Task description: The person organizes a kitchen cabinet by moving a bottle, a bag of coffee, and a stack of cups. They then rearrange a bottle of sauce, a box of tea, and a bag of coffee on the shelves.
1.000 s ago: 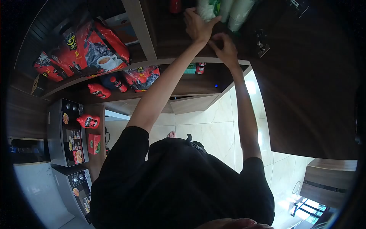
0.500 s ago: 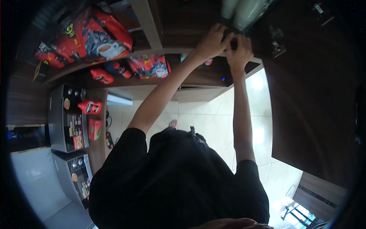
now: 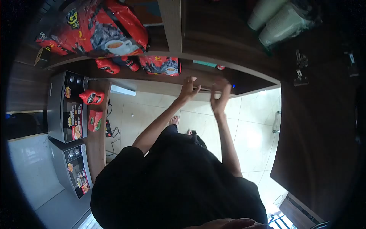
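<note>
My left hand (image 3: 188,89) is held in front of the lower shelf (image 3: 152,79), its fingers apart and nothing in it. Beside it, my right hand (image 3: 220,100) is raised with spread fingers, partly smeared by motion; no object shows in it. Above and to the right, wrapped stacks of paper cups (image 3: 284,26) lie on the upper shelf (image 3: 217,47), apart from both hands. A red coffee bag (image 3: 162,65) with a cup picture stands on the lower shelf, left of my left hand. A flat teal item (image 3: 204,63) lies behind the hands.
A large red coffee bag (image 3: 110,36) fills the upper left compartment. Red bottles (image 3: 107,66) stand below it. On the left are toaster ovens (image 3: 66,108), a red sauce bottle (image 3: 92,97) and a red-green box (image 3: 95,120). A dark hinged cabinet door (image 3: 316,126) stands open at right.
Both hands have come away from the wrapped cups on the upper shelf, moving down and back toward my body. The view has shifted, so the cups appear farther right.
</note>
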`<state>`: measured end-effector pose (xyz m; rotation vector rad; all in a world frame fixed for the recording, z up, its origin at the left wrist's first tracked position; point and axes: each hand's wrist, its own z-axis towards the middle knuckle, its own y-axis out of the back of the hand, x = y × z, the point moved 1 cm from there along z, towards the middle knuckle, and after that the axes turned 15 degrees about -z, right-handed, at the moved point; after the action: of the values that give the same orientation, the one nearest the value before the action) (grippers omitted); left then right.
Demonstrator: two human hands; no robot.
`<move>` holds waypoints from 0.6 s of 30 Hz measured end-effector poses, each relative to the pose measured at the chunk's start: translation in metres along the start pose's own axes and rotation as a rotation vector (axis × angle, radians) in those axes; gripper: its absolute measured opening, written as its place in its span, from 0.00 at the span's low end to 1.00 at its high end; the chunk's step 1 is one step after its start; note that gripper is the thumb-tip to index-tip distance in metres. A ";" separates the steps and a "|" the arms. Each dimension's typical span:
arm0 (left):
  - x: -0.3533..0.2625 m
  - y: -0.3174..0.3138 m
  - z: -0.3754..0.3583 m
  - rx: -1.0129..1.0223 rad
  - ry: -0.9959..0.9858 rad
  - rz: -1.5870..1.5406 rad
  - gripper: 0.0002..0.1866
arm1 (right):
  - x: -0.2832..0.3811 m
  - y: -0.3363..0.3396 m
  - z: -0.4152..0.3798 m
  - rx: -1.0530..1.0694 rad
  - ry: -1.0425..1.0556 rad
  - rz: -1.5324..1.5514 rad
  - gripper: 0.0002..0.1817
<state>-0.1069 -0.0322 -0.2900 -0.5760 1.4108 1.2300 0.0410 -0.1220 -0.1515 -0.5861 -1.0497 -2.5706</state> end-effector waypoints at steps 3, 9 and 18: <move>0.021 0.001 0.062 0.004 -0.167 0.302 0.28 | -0.019 -0.058 -0.050 0.272 -0.158 -0.087 0.18; 0.051 -0.012 0.144 0.500 0.066 0.575 0.20 | -0.027 -0.048 -0.107 0.708 -0.445 0.253 0.18; 0.035 -0.007 0.035 0.127 -0.228 0.455 0.38 | -0.049 0.018 -0.321 0.582 -0.925 0.064 0.17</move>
<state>-0.0949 0.0067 -0.3188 -0.0181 1.4535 1.4937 0.0092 -0.3579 -0.3724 -1.6343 -1.8869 -1.7303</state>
